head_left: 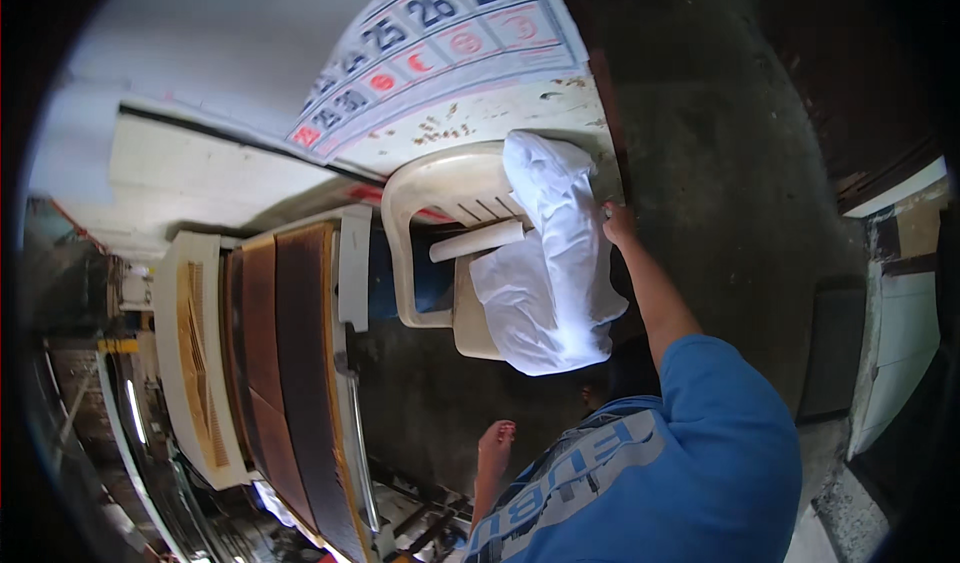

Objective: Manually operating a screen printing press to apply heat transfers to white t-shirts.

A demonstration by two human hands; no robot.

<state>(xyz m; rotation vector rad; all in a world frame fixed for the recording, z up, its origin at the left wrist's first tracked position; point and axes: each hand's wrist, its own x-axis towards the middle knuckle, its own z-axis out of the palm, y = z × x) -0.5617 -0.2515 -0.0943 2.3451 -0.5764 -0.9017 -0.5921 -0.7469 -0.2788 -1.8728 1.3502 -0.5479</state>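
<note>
White cloth [558, 298] lies bunched on a cream plastic chair [397, 231], draped over the backrest and the seat and hiding much of both. Tucked beside its folds, the chair also holds a pale roll [475, 242], set across it near the slotted back. The right hand [620, 225] is just beside the cloth's outer edge; whether its fingers grip any fabric, I cannot tell. Lower, apart from the chair, the left hand [496, 437] has bent fingers, though how tightly closed I cannot tell. Farther left, a long white casing [228, 451] contains a tan ribbed insert [196, 363], beside brown panels [262, 323].
</note>
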